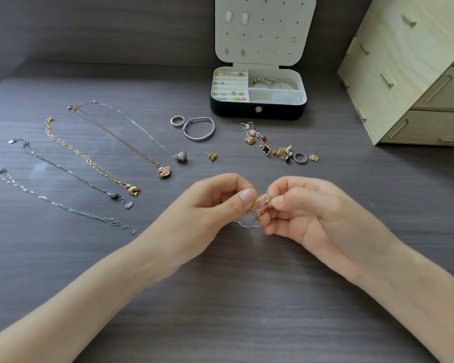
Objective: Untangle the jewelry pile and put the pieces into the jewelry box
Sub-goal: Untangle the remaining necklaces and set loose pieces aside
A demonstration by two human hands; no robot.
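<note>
Both hands meet over the middle of the dark table. My left hand (218,203) and my right hand (304,210) each pinch a small tangle of thin gold and silver chains (258,210) held just above the tabletop; loose ends hang below the fingers. The jewelry box (258,111) stands open at the back, its white lid up with several earrings pinned in it, rings and bangles in its compartments. A small heap of earrings and a ring (275,145) lies in front of the box.
Several necklaces lie stretched out in a row on the left, among them a gold chain (89,158) and a silver chain (60,203). A ring (177,121), a silver bangle (199,129) and a gold stud (211,156) lie mid-table. A wooden drawer unit (414,74) stands back right.
</note>
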